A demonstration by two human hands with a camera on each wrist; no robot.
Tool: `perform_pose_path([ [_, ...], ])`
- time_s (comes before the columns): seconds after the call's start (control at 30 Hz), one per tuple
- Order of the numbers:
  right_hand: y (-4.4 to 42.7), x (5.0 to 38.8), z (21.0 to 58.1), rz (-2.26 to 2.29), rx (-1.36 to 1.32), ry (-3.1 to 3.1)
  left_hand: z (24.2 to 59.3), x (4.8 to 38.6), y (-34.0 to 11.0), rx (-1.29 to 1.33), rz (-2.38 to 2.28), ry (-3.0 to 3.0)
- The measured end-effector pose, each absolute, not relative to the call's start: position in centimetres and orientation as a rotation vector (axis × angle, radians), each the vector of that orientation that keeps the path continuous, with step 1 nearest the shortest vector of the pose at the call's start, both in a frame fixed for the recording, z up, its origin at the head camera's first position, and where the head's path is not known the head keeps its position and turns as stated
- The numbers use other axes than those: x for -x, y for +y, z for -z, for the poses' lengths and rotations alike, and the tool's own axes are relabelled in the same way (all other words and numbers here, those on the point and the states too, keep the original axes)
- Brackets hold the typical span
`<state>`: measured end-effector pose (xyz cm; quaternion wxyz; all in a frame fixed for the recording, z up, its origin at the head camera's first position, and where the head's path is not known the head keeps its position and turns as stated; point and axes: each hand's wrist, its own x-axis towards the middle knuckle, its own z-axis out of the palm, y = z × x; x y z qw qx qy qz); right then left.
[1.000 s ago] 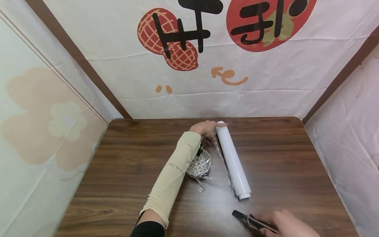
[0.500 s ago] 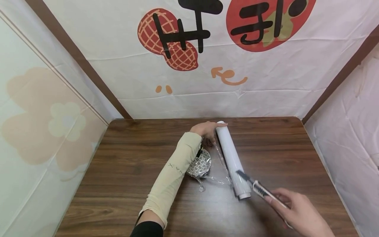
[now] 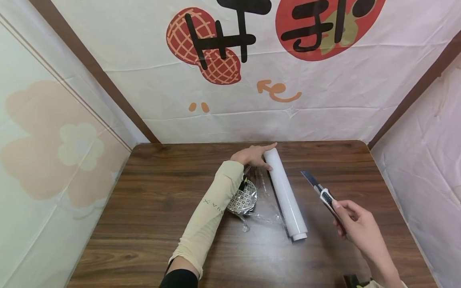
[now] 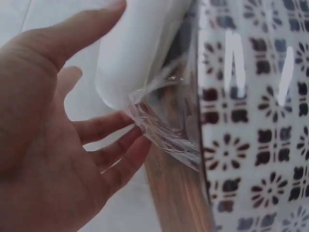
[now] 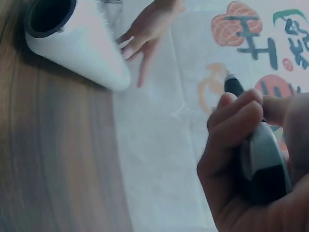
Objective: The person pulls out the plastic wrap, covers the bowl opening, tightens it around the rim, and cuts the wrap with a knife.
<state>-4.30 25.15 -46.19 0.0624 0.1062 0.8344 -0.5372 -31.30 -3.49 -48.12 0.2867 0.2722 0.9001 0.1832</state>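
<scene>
My left hand (image 3: 253, 156) reaches to the far end of a white roll of cling film (image 3: 286, 196), its fingers spread and its thumb by the roll's side. In the left wrist view, the fingertips (image 4: 130, 118) touch crumpled clear film (image 4: 166, 140) beside the roll's end. Loose film stretches from there toward a round dish with a dark floral pattern (image 3: 245, 199), partly hidden under the left forearm. My right hand (image 3: 360, 226) grips a utility knife (image 3: 327, 198), blade out, pointing up and left. The knife is right of the roll, apart from it.
All of this is on a brown wood-grain table (image 3: 144, 224). A white printed sheet (image 3: 230, 124) hangs behind its back edge, with more sheets at both sides. A twisted film tail (image 3: 245, 227) lies in front of the dish.
My right hand has carried the knife up from the table's front, past the roll's near end, to the roll's right. The left hand's fingers have spread more, and the roll has shifted slightly.
</scene>
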Motion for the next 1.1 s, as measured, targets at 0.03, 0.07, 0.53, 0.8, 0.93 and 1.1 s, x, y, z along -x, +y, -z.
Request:
perform_pose_path([
  [0.03,25.2,4.5,46.4,1.629,-0.337,2.523,48.1,31.3,-3.5,-0.734,-0.511,2.406],
  [0.07,25.3,4.7,46.6,1.637,-0.352,2.519,48.0,31.3,-3.6,-0.740,-0.532,2.406],
  [0.53,26.8,7.2,49.2,1.646,-0.356,2.650,47.4,31.4,-5.5,-0.761,-0.589,2.469],
  [0.8,28.3,8.5,50.3,1.538,-0.349,2.745,47.0,30.3,-10.7,-0.643,-0.630,2.509],
  [0.93,29.2,9.7,50.6,1.543,-0.365,2.731,47.6,28.8,-13.8,-0.566,-0.664,2.515],
  [1.1,30.5,10.9,51.0,1.585,-0.371,2.677,48.8,25.8,-16.6,-0.463,-0.819,2.477],
])
